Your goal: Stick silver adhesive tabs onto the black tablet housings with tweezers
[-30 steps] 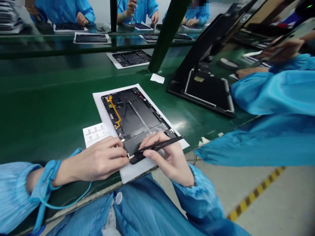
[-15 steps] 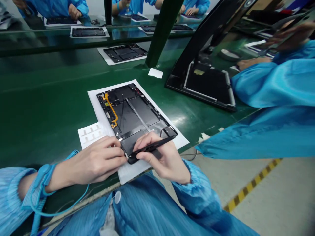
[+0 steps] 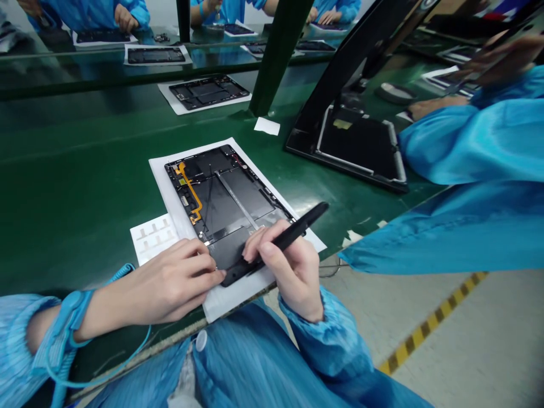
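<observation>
An opened black tablet (image 3: 225,198) with an orange flex cable lies on a white sheet (image 3: 164,181) on the green bench. My right hand (image 3: 289,266) is closed round black tweezers (image 3: 293,232), whose tip meets the tablet's near corner. My left hand (image 3: 170,280) rests beside that corner, fingers curled and pinched together at the tablet's edge; whether it holds anything is hidden. A blue coiled strap circles my left wrist.
A small white card of stickers (image 3: 153,235) lies left of the tablet. A black fixture with a tilted arm (image 3: 361,147) stands at the right. A co-worker's blue sleeve (image 3: 467,170) reaches in from the right. More tablets on sheets (image 3: 204,93) lie farther back.
My right hand has turned, lifting the tweezers' back end higher. The left hand stays at the tablet's near corner. The view has shifted slightly.
</observation>
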Available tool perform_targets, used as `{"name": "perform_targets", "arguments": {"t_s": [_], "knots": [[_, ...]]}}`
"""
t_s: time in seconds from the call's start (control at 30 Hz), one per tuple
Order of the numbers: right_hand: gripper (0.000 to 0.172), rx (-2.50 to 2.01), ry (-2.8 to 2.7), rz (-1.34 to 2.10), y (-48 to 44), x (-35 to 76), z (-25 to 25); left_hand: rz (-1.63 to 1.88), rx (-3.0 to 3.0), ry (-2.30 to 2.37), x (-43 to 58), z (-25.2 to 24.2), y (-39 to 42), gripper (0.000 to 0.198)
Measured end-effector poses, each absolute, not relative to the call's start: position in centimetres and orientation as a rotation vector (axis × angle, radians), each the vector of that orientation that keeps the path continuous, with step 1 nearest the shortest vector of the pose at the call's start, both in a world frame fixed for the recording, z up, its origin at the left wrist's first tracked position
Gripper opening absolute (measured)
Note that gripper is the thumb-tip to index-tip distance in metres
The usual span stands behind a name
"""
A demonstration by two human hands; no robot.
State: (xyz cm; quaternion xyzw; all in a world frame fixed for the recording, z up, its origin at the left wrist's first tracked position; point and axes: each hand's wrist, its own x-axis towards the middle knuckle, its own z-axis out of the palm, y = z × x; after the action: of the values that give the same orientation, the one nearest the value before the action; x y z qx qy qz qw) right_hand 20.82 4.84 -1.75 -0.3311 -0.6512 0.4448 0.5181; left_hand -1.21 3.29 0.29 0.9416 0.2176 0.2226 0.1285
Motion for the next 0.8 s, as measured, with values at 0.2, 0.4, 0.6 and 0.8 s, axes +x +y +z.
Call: {"name": "perform_targets", "arguments": {"t_s": [0.2, 0.4, 0.6, 0.8], "knots": [[0.035, -0.721, -1.460, 1.061, 4.8, 20.8, -2.4, 0.442, 2.753, 0.742, -0.6, 1.1, 2.9, 0.027], [0.034, -0.691, -1.431, 1.058, 4.7, 20.8, -2.5, 0.307, 2.760, 0.815, -0.1, 1.5, 2.5, 0.031], [0.039, -0.819, -1.644, 0.984, 5.3, 21.1, -2.2, 0.259, 2.655, 0.999, -0.4, 4.2, 6.2, 0.026], [0.045, -0.885, -2.014, 0.767, 5.7, 20.2, -0.3, 0.375, 2.468, 1.615, -5.0, 5.9, 16.8, 0.021]]}}
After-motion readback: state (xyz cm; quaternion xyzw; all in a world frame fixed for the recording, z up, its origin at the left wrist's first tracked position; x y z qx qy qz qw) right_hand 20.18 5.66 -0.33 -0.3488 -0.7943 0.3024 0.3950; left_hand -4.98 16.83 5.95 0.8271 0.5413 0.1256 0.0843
